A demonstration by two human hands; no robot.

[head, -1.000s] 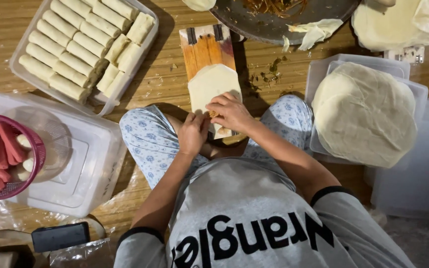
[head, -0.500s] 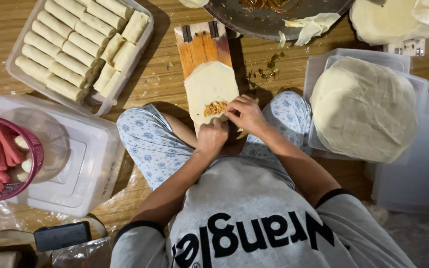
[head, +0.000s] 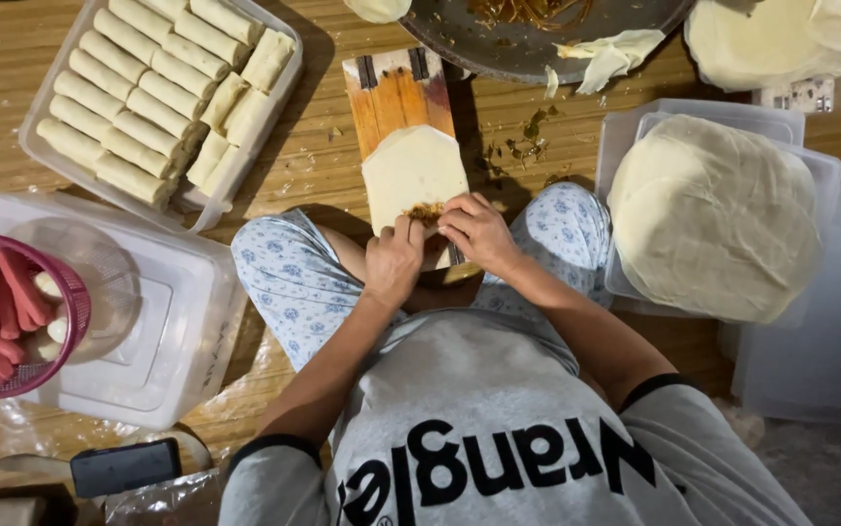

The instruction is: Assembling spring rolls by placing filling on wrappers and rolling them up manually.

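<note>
A pale round wrapper [head: 411,170] lies on a small wooden board [head: 396,93] in front of my knees. A bit of brown filling [head: 426,211] sits at the wrapper's near edge. My left hand [head: 391,261] and my right hand [head: 479,232] both rest on that near edge, fingers curled over the filling and pinching the dough. The near end of the board is hidden under my hands.
A clear tray of several finished rolls [head: 152,93] is at far left. A stack of round wrappers [head: 712,214] sits on plastic lids at right. A dark pan with filling [head: 537,24] stands beyond the board. A red basket of sausage sticks [head: 1,312] rests on a white tub.
Both hands have stayed at the wrapper's near edge, working the filling; the filling, hidden a second ago, shows beside my fingers now. The view has shifted slightly.
</note>
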